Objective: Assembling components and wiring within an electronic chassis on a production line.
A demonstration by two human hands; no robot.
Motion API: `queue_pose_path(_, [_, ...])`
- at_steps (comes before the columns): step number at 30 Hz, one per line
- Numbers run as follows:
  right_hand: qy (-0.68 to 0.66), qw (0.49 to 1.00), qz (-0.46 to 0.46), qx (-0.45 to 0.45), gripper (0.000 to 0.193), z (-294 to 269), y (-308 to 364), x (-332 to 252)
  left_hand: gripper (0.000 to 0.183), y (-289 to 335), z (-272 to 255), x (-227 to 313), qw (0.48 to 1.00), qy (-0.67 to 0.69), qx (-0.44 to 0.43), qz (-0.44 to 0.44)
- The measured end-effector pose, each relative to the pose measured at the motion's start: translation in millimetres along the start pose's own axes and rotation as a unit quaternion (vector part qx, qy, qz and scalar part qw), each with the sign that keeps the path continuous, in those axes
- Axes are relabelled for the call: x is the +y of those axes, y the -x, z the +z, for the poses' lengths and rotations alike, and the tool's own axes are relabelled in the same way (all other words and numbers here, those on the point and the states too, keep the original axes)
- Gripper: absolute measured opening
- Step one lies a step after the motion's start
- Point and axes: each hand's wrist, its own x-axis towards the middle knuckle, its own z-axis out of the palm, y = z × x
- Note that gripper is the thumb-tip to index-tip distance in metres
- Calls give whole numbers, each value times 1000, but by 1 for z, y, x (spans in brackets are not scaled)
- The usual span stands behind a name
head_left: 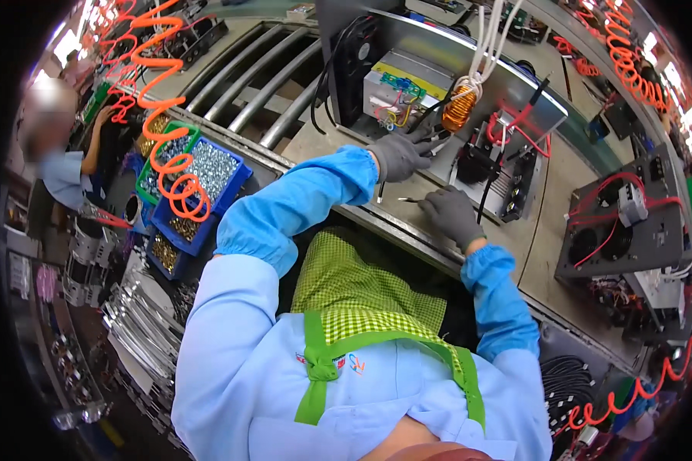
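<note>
A grey glove covers my left hand (398,157), whose fingers are closed around black wires (432,141) at the near side of an opened metal chassis (338,46). Slightly lower and to the right, my gloved right hand (449,212) pinches a black cable end (410,200) with a pale tip. Inside the chassis stand a green circuit board (402,85) and a copper-wound coil (459,109) with thick white cables (480,54) rising from it. Right of the coil is a finned heat sink unit (507,180) with red wires. My fingers partly hide the wires.
Metal rollers (261,84) lie left of the chassis. Blue bins (214,170) of screws sit near my left arm, under an orange coiled hose (169,100). Another dark chassis (623,223) stands at the right, near black cables (567,384). A person (61,177) is at far left.
</note>
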Motion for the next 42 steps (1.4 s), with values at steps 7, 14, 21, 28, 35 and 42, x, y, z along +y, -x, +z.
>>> queue_pose_path(7, [55, 982, 173, -44, 33, 10, -26, -20, 30, -63, -58, 47, 989, -29, 81, -119])
queue_pose_path(14, [-72, 964, 136, 218, 21, -176, 38, -20, 34, -102, -33, 52, 994, 2, 98, -39])
queue_pose_path(21, [378, 878, -114, 272, 25, -238, -35, 52, 20, -125, -51, 64, 982, 125, 100, -99])
queue_pose_path(28, [213, 965, 152, 11, 27, -216, 33, 102, 33, -109, -27, 56, 970, 122, 18, -208])
queue_pose_path(35, [-52, 887, 278, 366, 37, -128, 18, 114, 37, -112, -16, 69, 908, 253, 138, -304])
queue_pose_path(42, [-664, 538, 157, 495, 38, -85, -28, 108, 24, -120, -26, 85, 584, 661, 388, -267])
